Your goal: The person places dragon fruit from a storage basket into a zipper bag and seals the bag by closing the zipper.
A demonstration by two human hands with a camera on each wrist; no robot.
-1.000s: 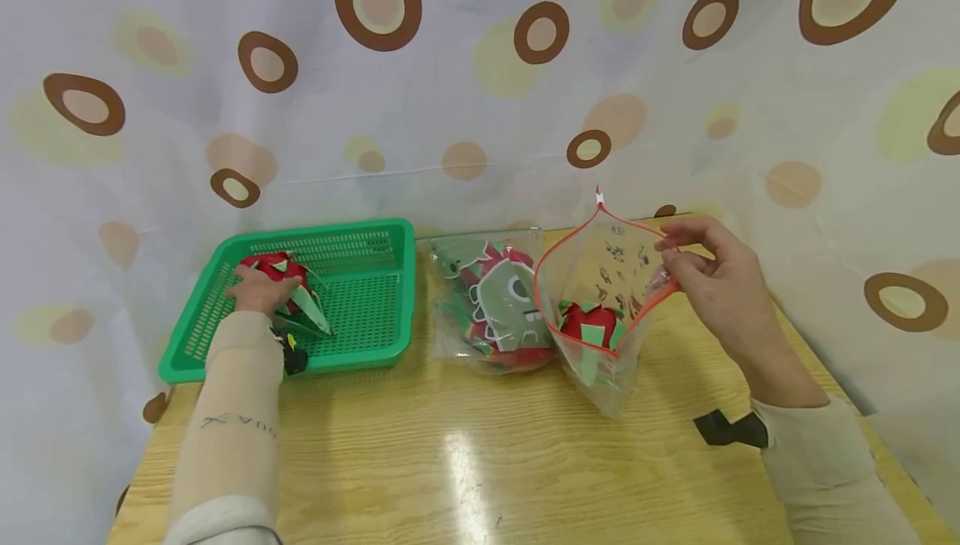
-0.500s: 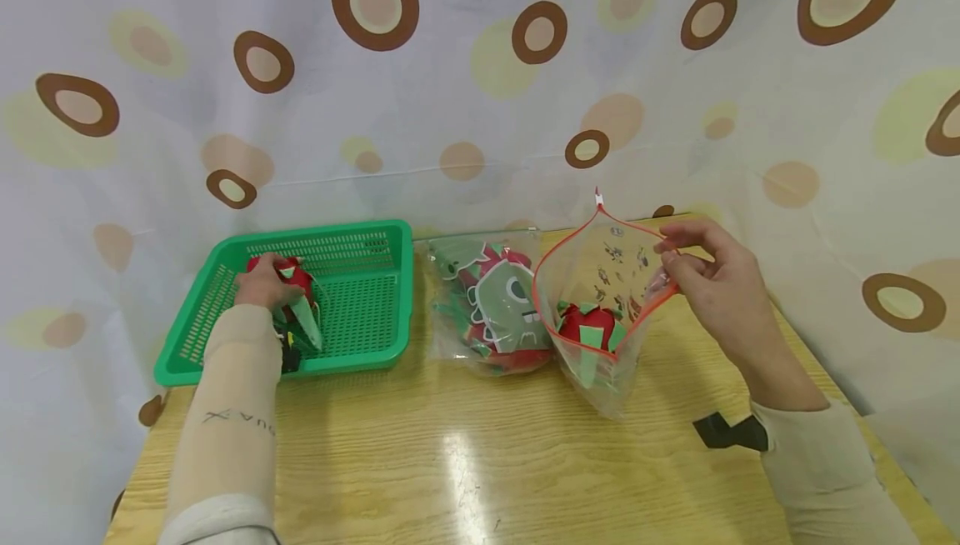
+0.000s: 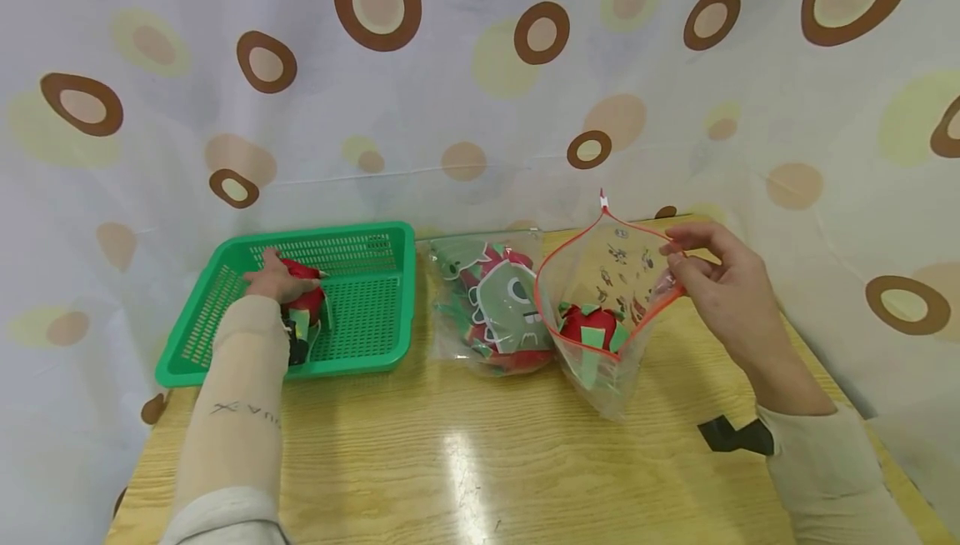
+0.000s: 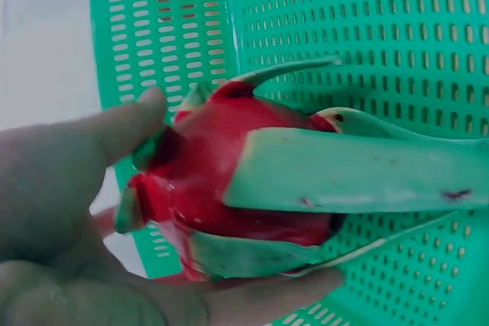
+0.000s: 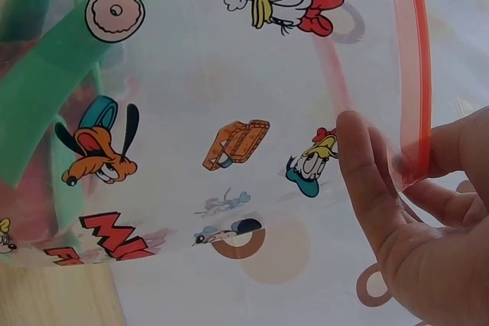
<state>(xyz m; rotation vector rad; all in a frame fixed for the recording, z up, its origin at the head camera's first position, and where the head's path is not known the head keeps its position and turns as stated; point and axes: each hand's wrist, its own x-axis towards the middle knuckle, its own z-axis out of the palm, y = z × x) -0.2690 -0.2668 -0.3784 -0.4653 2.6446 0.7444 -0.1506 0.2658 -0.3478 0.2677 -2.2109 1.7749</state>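
In the green plastic basket (image 3: 411,303) at the left, my left hand (image 3: 273,282) holds a dragon fruit (image 4: 210,154), red with long green scales. The left wrist view shows the thumb on one side of the fruit and a finger stretched along the other. At the right, my right hand (image 3: 716,282) pinches the orange-red zip edge of a clear zip bag (image 3: 626,253) between thumb and fingers. The bag's mouth gapes wide, and its side carries cartoon prints. Low inside the bag sits another dragon fruit (image 3: 588,327).
Between basket and open bag lies a second clear bag (image 3: 491,303), printed with a pale cartoon figure and holding red and green contents. These stand on a wooden table (image 3: 420,462) before a patterned curtain (image 3: 465,95). A black strap (image 3: 735,435) sits at my right sleeve.
My left hand has moved slightly to the right in the basket, and the dragon fruit has turned and shifted with it. The right hand keeps its hold on the zip bag.
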